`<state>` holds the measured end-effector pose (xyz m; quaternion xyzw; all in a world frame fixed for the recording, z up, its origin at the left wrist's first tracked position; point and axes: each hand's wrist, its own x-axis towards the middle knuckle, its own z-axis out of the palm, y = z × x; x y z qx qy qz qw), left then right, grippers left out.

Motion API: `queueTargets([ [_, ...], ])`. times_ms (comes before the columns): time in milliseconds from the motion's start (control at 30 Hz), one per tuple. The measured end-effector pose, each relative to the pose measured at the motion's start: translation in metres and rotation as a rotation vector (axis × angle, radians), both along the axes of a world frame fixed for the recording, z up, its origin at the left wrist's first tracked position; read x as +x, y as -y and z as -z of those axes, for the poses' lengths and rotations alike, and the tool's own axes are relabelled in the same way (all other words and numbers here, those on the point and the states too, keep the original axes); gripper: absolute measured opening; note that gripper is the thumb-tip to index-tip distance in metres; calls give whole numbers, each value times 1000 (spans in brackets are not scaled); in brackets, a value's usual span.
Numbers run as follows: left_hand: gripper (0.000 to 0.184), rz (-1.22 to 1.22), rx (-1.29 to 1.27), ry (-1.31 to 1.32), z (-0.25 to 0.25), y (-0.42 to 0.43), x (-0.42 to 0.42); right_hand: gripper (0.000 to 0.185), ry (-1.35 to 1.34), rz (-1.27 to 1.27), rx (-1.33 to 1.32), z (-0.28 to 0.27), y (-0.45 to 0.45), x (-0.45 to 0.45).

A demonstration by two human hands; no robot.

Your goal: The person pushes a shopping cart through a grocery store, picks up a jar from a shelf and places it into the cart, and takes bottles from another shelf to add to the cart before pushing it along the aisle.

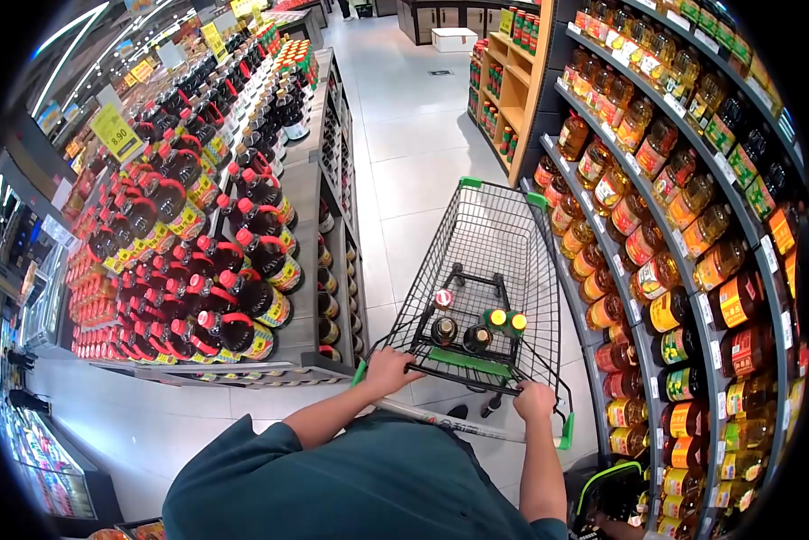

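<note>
A wire shopping cart [490, 229] with green corners stands in front of me. My left hand [391, 372] is closed around the black rear rim of its basket. Further right, my right hand [535, 400] is closed in a fist on the same rim. The cart's pale handle bar [440, 421] runs beneath my forearms. Inside the basket, near my hands, are two dark-capped bottles [443, 330], two bottles with yellow and green caps [495, 318], and an item with a red and white top [443, 298].
On the left is a display of dark bottles [265, 301] with red handles, under a yellow price sign [116, 132]. Curved shelves of oil bottles [656, 274] line the right. A tiled aisle [413, 135] runs ahead past a wooden shelf [515, 85]. A black basket [607, 495] is at lower right.
</note>
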<state>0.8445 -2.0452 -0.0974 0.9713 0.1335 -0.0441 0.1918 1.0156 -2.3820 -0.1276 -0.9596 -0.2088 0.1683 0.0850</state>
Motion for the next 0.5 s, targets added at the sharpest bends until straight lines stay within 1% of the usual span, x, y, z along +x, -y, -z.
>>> queueTargets([
  [33,46,-17,17,2,1,1,10,27,-28,13,-37,-6,-5,14],
  [133,52,-86,44,-9,1,6,34,24,-5,-68,-45,3,-10,55],
  [200,52,-113,61,-30,-1,6,50,24,-10,-73,-15,4,-19,79],
  [300,55,-176,77,-78,-4,3,71,23,-7,-121,-44,1,-34,113],
  [400,56,-209,94,-112,-5,-3,93,26,6,-156,-31,0,-50,144],
  [500,56,-207,104,-126,-4,-17,111,24,22,-208,7,13,-69,173],
])
